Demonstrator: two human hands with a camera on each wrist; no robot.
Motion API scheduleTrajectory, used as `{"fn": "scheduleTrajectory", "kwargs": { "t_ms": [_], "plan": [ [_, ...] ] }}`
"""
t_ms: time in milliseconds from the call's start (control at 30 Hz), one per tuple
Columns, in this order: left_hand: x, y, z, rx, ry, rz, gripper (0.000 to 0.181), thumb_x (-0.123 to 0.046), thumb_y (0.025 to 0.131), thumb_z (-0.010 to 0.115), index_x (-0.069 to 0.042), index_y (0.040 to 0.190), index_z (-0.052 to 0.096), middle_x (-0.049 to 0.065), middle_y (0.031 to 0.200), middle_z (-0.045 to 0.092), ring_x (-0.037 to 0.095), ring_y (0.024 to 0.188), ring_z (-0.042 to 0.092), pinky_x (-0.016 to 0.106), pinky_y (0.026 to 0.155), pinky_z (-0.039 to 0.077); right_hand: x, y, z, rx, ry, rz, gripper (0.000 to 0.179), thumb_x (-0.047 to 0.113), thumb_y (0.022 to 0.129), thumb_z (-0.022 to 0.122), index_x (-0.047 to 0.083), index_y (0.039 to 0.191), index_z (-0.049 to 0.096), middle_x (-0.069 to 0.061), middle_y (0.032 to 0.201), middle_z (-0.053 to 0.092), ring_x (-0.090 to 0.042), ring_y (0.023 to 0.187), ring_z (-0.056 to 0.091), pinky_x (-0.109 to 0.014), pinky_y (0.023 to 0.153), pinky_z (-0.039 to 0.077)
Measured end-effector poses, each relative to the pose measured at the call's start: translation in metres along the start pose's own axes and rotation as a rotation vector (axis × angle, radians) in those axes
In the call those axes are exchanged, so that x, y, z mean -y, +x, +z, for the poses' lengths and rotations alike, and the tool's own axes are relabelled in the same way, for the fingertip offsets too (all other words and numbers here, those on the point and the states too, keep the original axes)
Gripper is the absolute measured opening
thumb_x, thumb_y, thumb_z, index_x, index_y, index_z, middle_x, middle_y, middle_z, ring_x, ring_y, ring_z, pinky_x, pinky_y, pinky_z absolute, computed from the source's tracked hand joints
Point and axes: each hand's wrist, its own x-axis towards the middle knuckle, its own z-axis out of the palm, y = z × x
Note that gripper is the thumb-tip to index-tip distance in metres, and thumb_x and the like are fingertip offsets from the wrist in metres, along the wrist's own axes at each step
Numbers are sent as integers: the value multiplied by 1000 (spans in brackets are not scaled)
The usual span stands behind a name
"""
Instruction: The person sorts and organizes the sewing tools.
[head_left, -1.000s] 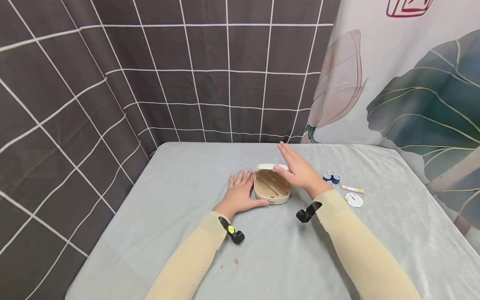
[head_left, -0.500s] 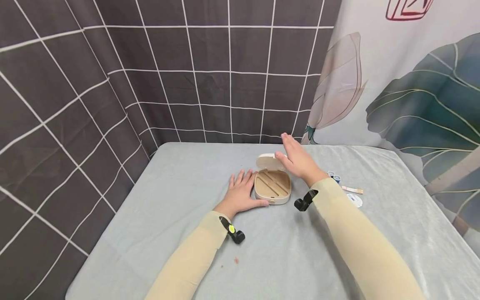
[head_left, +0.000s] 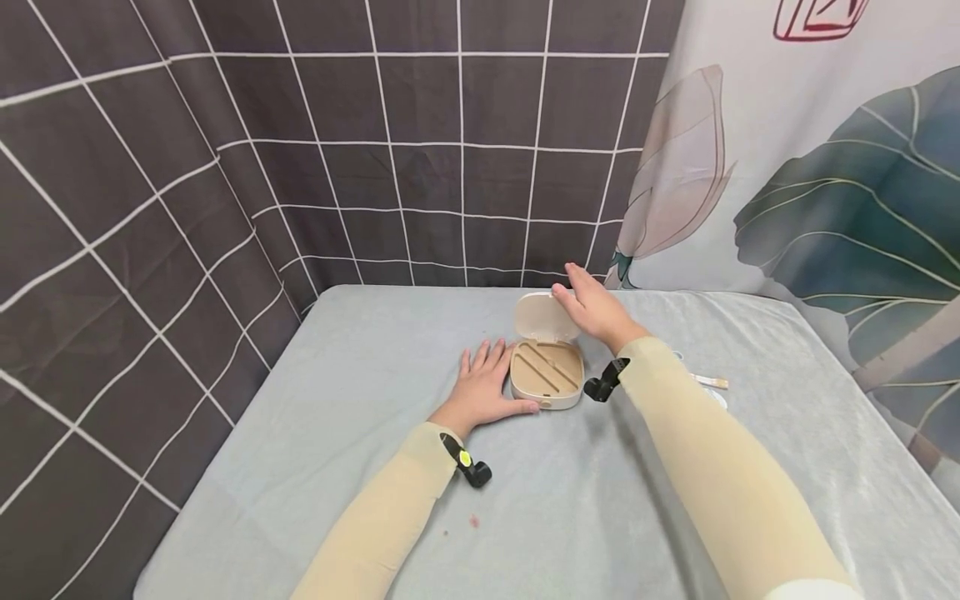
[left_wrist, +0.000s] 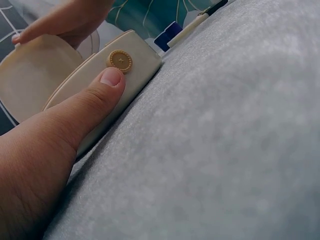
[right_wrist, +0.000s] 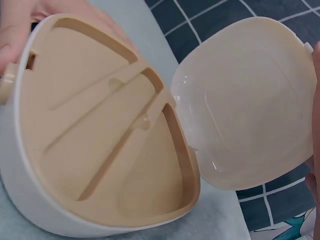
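A rounded white plastic box with a beige divided tray sits on a grey cloth-covered table. Its cream oval lid stands raised at the far side; opening looks nearly done, perhaps a slight tilt left. The left hand braces the box's left, fingers straight and spread, thumb at the near side. The right hand, raised, touches the lid's right edge, fingers straight, not curled around it.

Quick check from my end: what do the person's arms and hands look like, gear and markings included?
The left sleeve and right sleeve are long and pale cream-yellow. The left hand and right hand are ungloved. The left wrist device is black with a yellow-green mark; the right wrist device is black. No cables show.
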Motion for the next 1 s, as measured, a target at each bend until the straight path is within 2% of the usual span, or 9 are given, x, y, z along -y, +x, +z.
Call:
{"fn": "scheduleTrajectory", "kwargs": {
  "t_ms": [467,667,933,1000],
  "plan": [
    [3,2,6,-8,10,2,123,-91,73,53,-19,164,13,7,170,13,32,156,3,59,122,-1,-7,17,-1,48,21,91,80,54,108,20,-9,157,20,-27,162,23,-40,151,21,-49,124,16],
    [4,4,8,-12,6,2,123,-92,72,53,-20,164,13,6,170,13,31,156,3,58,122,-1,-7,18,-3,75,41,133,85,59,106,17,-9,156,23,-28,161,27,-43,150,24,-51,123,18],
    [5,4,9,-14,2,-5,123,-91,72,54,-21,164,15,6,170,13,31,156,4,59,122,0,-7,21,-2,111,51,153,86,61,105,12,-5,149,44,-26,149,47,-44,141,41,-53,118,30],
    [5,4,9,-12,-2,-4,122,-91,72,55,-21,164,16,6,170,13,31,156,3,59,122,0,-8,21,-2,122,54,173,90,65,103,10,-5,147,47,-27,148,48,-45,139,42,-54,117,31]
  ]
}}
